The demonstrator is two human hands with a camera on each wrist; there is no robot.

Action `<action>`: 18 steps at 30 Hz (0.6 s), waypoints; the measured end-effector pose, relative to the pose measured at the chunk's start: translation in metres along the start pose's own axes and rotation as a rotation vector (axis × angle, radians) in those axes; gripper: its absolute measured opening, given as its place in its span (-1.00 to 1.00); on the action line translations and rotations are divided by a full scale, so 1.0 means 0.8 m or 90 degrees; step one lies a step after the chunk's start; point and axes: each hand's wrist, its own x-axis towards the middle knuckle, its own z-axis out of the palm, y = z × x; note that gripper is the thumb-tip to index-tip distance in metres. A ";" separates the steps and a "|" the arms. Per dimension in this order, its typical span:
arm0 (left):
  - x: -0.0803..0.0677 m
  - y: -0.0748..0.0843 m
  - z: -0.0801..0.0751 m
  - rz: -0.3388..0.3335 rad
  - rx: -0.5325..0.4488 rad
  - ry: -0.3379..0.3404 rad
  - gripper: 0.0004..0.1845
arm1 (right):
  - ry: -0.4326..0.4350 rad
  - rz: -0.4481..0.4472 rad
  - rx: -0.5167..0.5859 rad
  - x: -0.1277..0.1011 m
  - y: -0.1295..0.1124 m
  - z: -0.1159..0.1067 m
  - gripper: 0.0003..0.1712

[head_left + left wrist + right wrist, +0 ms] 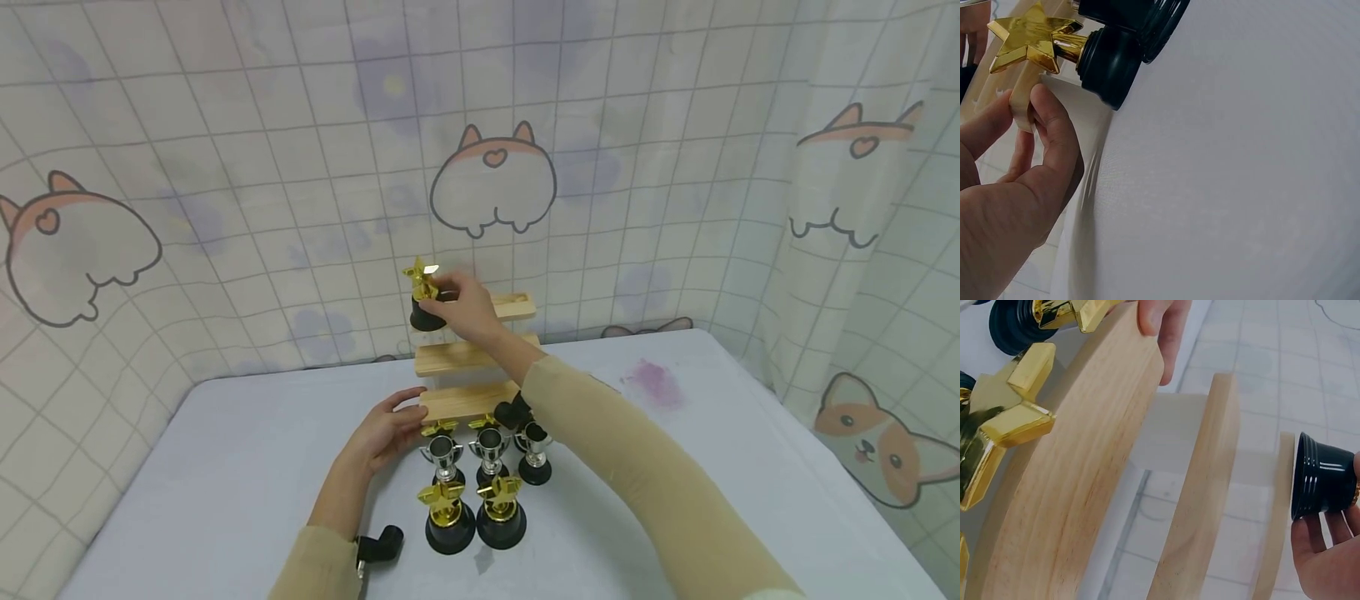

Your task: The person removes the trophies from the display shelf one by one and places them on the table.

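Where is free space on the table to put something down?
The white table lies bare right of the right hand's sleeve, and left of the left hand. It is crowded before the wooden stepped shelf, where small trophies stand close together.

A white cloth-covered table (247,450) bears a three-tiered light wooden step shelf (468,400) and small black-based trophies (487,475).

You face a table (225,467) under a pale lilac-grey cloth, with a pink stain (654,383) on it toward the far right. A curtain (247,167) printed with a loose grid, faint purple flowers and cartoon corgi rumps hangs close behind it and wraps round both sides. The light is soft and even, with faint shadows.
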 end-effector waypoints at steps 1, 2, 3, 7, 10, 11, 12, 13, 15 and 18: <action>0.000 0.000 0.000 0.000 -0.002 0.001 -0.41 | -0.002 0.000 0.002 -0.001 0.000 -0.001 -0.49; 0.000 -0.001 0.000 -0.001 -0.003 0.000 -0.41 | -0.003 0.001 0.003 -0.002 -0.001 -0.001 -0.49; 0.001 -0.001 0.000 -0.001 -0.004 0.001 -0.41 | -0.005 0.002 0.003 -0.004 -0.001 -0.002 -0.49; 0.001 -0.002 0.000 -0.004 -0.002 0.005 -0.40 | -0.012 0.003 0.011 -0.008 -0.003 -0.007 -0.48; 0.001 -0.002 0.000 -0.005 0.004 0.009 -0.40 | -0.020 0.001 0.013 -0.010 -0.005 -0.011 -0.48; 0.000 -0.001 0.000 -0.005 0.003 0.010 -0.40 | -0.022 -0.001 0.014 -0.011 -0.006 -0.013 -0.48; 0.000 -0.001 0.000 -0.004 0.004 0.008 -0.40 | -0.024 -0.003 0.014 -0.012 -0.006 -0.014 -0.47; 0.001 -0.001 -0.001 -0.004 0.004 0.006 -0.39 | -0.025 -0.004 0.014 -0.013 -0.007 -0.016 -0.47; 0.001 -0.001 -0.001 -0.003 0.002 0.002 -0.39 | -0.026 -0.008 0.013 -0.014 -0.007 -0.020 -0.47; 0.002 -0.001 -0.001 -0.003 -0.002 -0.006 -0.38 | -0.026 -0.009 0.016 -0.017 -0.007 -0.024 -0.48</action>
